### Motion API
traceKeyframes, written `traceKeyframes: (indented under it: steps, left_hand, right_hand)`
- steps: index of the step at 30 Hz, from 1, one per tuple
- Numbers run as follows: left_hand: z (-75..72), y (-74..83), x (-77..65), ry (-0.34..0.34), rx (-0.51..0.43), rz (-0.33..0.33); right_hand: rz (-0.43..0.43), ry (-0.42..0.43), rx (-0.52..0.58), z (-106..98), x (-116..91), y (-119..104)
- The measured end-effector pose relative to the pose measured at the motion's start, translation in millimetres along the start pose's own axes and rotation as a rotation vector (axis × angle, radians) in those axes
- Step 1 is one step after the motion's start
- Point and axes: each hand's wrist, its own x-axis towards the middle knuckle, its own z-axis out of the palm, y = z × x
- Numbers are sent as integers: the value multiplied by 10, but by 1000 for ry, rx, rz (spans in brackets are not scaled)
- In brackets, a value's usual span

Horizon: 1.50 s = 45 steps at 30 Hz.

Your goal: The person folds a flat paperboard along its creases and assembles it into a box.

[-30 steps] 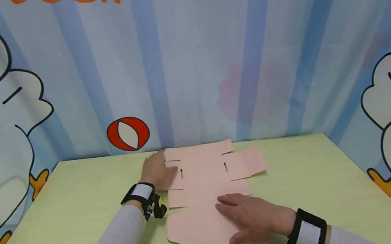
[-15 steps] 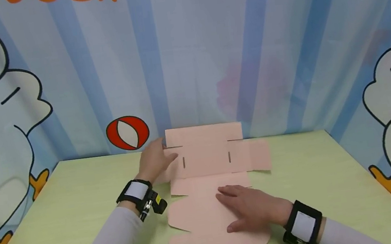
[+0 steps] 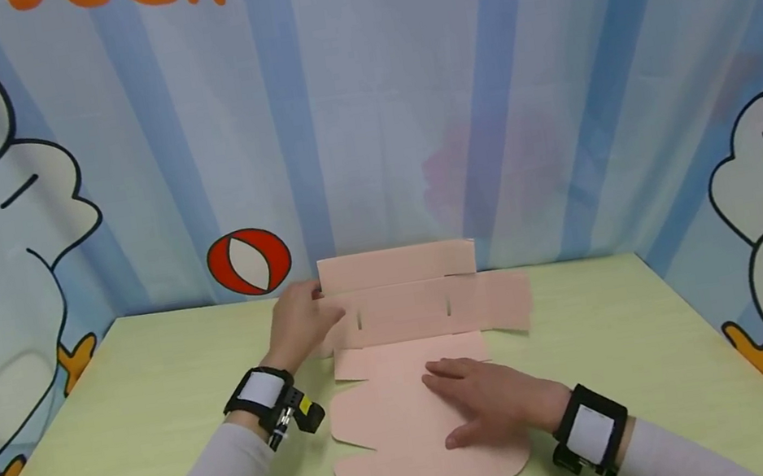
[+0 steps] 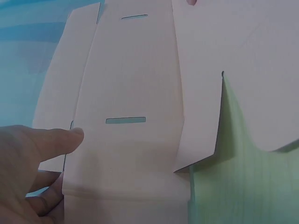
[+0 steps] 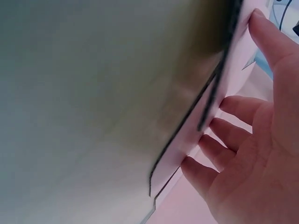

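A pink flat cardboard box blank (image 3: 409, 423) lies on the table, its long side running away from me. Its far slotted panel (image 3: 403, 309) is tilted up, with the end flap (image 3: 396, 266) rising in front of the curtain. My left hand (image 3: 300, 326) pinches the far left edge; in the left wrist view the thumb (image 4: 60, 142) lies over the face and the other fingers go behind. On the near panel my right hand (image 3: 490, 398) rests with fingers spread and straight. In the right wrist view its fingertips touch the pink card (image 5: 175, 161).
The pale yellow-green table (image 3: 147, 404) reaches back to a blue striped curtain (image 3: 369, 108) printed with cartoon figures. A side flap (image 3: 509, 301) juts out at the far right of the blank. Both wrists wear black camera straps.
The far panel and end flap of the box blank have come up off the table in my left hand's grip. My right hand has stayed on the near panel.
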Motion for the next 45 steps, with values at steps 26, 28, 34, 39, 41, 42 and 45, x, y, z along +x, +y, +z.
traceKeyframes:
  steps: [26, 28, 34, 39, 41, 42, 45]
  left_hand:
    - [166, -111, -101, 184, 77, 141]
    - [179, -124, -105, 206, 108, 161]
    - [178, -136, -119, 216, 141, 174]
    - [164, -131, -116, 217, 162, 155]
    - [166, -129, -111, 217, 171, 146]
    - [166, -128, -111, 218, 173, 143]
    - [166, -124, -116, 219, 172, 140]
  right_hand:
    - [19, -3, 5, 11, 38, 9]
    - [13, 4, 5, 16, 37, 8]
    - [-2, 15, -14, 14, 38, 16]
    - [-13, 12, -13, 4, 48, 15]
    - [-19, 9, -19, -4, 49, 17]
    - [-22, 9, -28, -9, 54, 20]
    - [-35, 13, -65, -45, 72, 21]
